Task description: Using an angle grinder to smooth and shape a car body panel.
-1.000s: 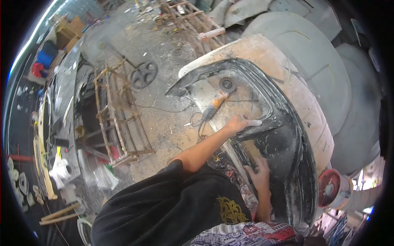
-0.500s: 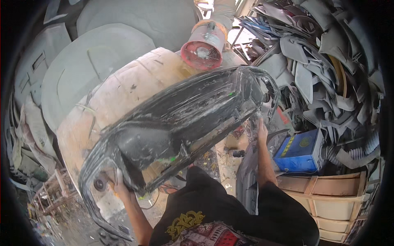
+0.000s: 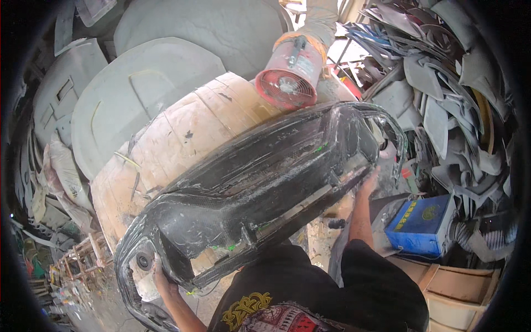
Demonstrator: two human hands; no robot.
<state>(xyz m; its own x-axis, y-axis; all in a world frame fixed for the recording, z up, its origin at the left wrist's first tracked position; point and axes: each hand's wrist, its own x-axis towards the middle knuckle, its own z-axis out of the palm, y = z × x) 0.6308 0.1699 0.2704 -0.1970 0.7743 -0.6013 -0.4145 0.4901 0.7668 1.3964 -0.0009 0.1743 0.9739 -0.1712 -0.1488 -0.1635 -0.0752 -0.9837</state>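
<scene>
A long black moulded part (image 3: 276, 193), shaped like a car bumper, lies tilted across the middle, its right end farther away than its left. Its surface has a woven, carbon-fibre look, with pale dust and small green marks. My left hand (image 3: 164, 279) grips the near left end, beside an opening through which a dark round disc (image 3: 144, 260) shows. At the lower edge near the right end, my right hand (image 3: 367, 182) holds on, its fingers partly hidden by the part. Both hands are closed on the same piece. Behind it stands a worn, pale wooden-looking board (image 3: 188, 124).
A red round fan (image 3: 287, 86) with a wide duct sits beyond the part. Large grey panels (image 3: 144, 94) lean at the back left. Grey scraps (image 3: 426, 77) pile up at right, above a blue box (image 3: 423, 224) and a wooden crate (image 3: 459, 279).
The whole view has shifted, so the surroundings appear lower and farther right. The black part shows lower and more to the right too, with both hands still on it.
</scene>
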